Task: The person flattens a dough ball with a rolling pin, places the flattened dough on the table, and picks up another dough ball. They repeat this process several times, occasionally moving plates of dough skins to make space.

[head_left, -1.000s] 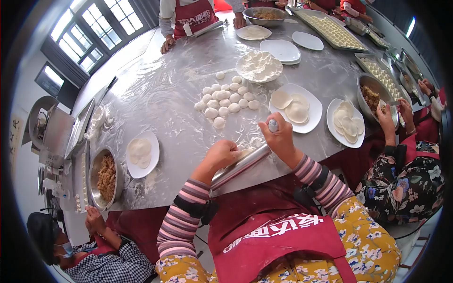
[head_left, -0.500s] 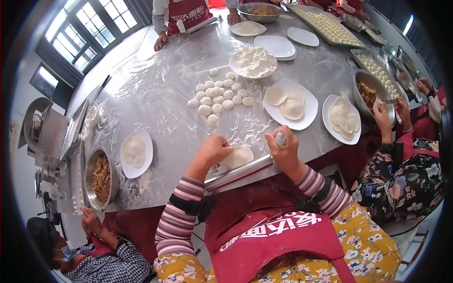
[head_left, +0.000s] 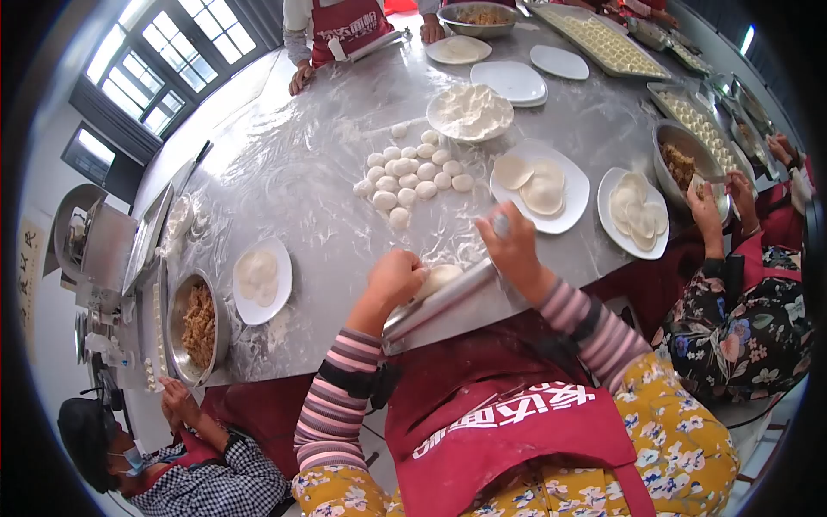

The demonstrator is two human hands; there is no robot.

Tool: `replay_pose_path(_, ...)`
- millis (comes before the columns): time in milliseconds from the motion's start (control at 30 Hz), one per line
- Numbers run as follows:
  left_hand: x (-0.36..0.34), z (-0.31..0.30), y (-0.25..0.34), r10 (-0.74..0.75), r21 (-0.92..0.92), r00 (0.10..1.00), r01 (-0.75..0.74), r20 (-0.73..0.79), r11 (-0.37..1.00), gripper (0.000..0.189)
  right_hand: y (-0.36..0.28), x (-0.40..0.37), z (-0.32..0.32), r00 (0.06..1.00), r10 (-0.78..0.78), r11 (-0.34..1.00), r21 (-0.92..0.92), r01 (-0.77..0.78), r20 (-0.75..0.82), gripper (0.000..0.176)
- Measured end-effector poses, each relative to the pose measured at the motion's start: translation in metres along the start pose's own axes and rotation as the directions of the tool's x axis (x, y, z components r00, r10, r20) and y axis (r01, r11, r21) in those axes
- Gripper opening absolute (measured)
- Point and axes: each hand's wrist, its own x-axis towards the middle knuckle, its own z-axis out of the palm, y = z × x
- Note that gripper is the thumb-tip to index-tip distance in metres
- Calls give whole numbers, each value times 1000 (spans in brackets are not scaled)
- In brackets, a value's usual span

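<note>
Steel-grey and streaked with flour, the broad surface (head_left: 310,189) spreads before us. Along its near edge lies our silver rolling pin (head_left: 444,300), slanting from about eight to two o'clock; we read the clock from its middle. Toward nine, well apart, we see a metal bowl (head_left: 220,327) of brown filling, and closer in that way an oval plate (head_left: 285,276) of dough rounds. One squarish plate (head_left: 575,189) of rounds sits past one, another plate (head_left: 605,204) at two, and a flour-heaped dish (head_left: 474,139) just past twelve. At two, our right hand (head_left: 514,252) has its grip closed round the pin's handle. At ten, our left hand (head_left: 396,277) curls its fingers by the edge of the dough disc (head_left: 444,276); we cannot tell whether its grip pinches it. That disc lies at twelve, just beside the pin. Smallest, our dough balls (head_left: 408,182) cluster between eleven and twelve.
</note>
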Motion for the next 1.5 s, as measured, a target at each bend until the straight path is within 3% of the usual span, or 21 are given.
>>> replay_pose_path(33, 4, 0, 0, 8, -8, 1000, -8, -14, 1000, 20, 4, -11, -14, 994, -97, 989, -106, 102, 53, 23)
replay_pose_path(100, 6, 9, -2, 190, 29, 974, -188, -127, 982, 17, -20, -25, -36, 995, 86, 996, 30, -88, 47, 22)
replay_pose_path(233, 2, 15, 8, 234, -10, 963, -238, -136, 971, 13, -22, -23, -36, 994, 106, 992, 59, -107, 29, 21)
replay_pose_path(300, -13, 14, 14, 399, 148, 767, -378, -502, 914, 7, -15, -15, -29, 995, 84, 990, 112, -89, 55, 21)
replay_pose_path(333, -27, 11, 20, 395, 153, 765, -371, -508, 916, 7, -16, -11, -26, 995, 79, 989, 122, -86, 59, 21)
replay_pose_path(400, -58, 11, 28, 549, 368, 590, -408, -592, 836, 4, -20, -1, -22, 992, 91, 990, 96, -99, 89, 21)
replay_pose_path(433, -71, 19, 28, 654, 419, 558, -503, -511, 756, 6, -20, 4, -18, 992, 95, 990, 100, -103, 88, 21)
replay_pose_path(500, -94, 53, 32, 725, 389, 587, -612, -359, 688, 15, -20, 13, -9, 996, 41, 994, 101, -49, 75, 21)
replay_pose_path(567, -101, 82, 32, 763, 484, 623, -621, -173, 616, 49, -19, 21, -2, 996, 41, 993, 108, -50, 83, 22)
replay_pose_path(633, -99, 94, 39, 675, 467, 711, -538, -194, 701, 64, -14, 25, 6, 993, 46, 992, 115, -59, 111, 22)
replay_pose_path(733, -89, 107, 39, 582, 475, 759, -412, -293, 777, 71, -13, 23, 10, 995, 45, 995, 84, -52, 85, 22)
replay_pose_path(867, -88, 115, 33, 582, 503, 770, -407, -259, 762, 74, -8, 16, 12, 988, 118, 983, 129, -131, 103, 21)
replay_pose_path(1133, -87, 115, 31, 604, 598, 775, -400, -184, 695, 70, -4, 8, 14, 997, 70, 996, 62, -69, -11, 20)
replay_pose_path(1500, -81, 119, 26, 634, 564, 745, -438, -208, 700, 67, 6, 30, 54, 1000, 19, 999, -32, -19, 2, 25)
